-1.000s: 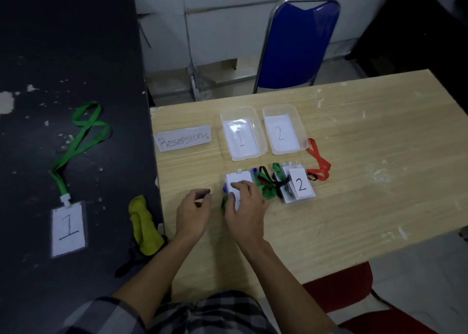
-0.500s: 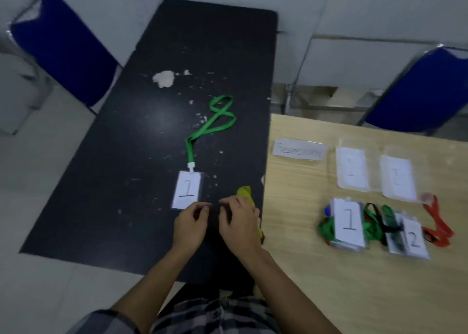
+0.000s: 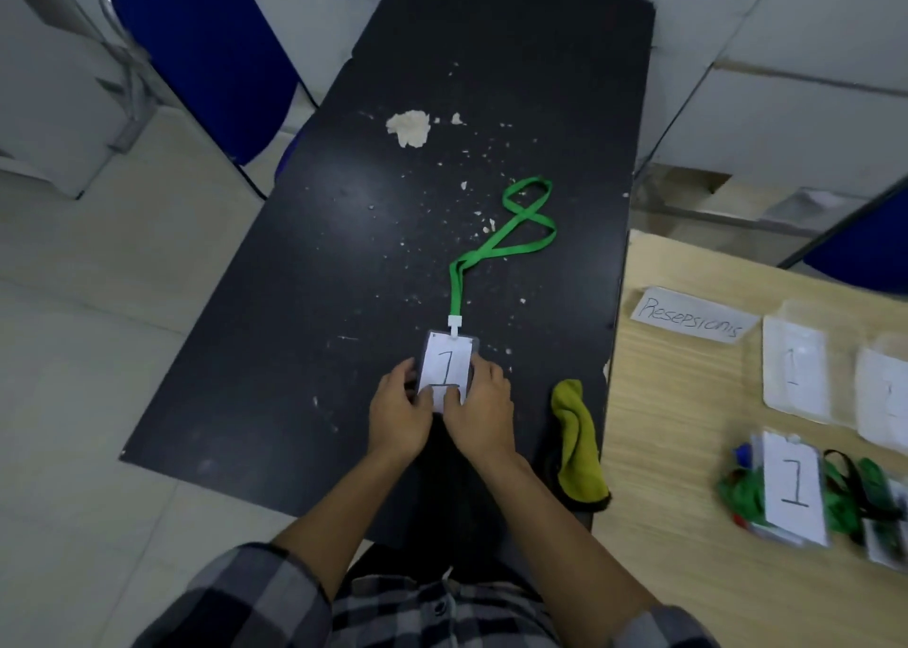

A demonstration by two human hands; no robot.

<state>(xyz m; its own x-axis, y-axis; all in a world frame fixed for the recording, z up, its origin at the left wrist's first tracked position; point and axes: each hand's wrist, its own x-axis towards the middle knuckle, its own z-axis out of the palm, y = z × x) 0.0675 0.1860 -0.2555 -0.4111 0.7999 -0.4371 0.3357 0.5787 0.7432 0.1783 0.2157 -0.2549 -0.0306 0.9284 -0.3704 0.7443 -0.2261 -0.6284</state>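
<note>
head view. your left hand [image 3: 398, 414] and right hand [image 3: 479, 414] meet at the near end of the badge [image 3: 449, 360], a clear holder with a white card marked "1". both thumbs lie on top of the card's lower edge. the fingers of each hand curl round the holder's sides, left hand on its left edge, right hand on its right edge, so both hands grip it. whether the near end is lifted off the surface, cannot tell.

the badge lies on the black table [image 3: 344, 254], near its front edge, long side pointing away from you. a white clip [image 3: 455, 324] at its far end joins it to the green lanyard [image 3: 511, 239], which runs away from you and ends in a figure-eight loop, flat on the table. pale flecks and a larger chipped patch [image 3: 409, 127] mark the surface beyond the loop.

a yellow cloth [image 3: 577, 443] lies at the black table's right edge, near your right hand but apart from it. the wooden table [image 3: 663, 451] adjoins on the right. it bears a paper label [image 3: 690, 320] reading "resepsionis", two clear trays [image 3: 796, 370] and a pile of badges [image 3: 793, 487] topped by another "1" card, well apart from your hands. a blue chair [image 3: 211, 52] stands at the far left.
</note>
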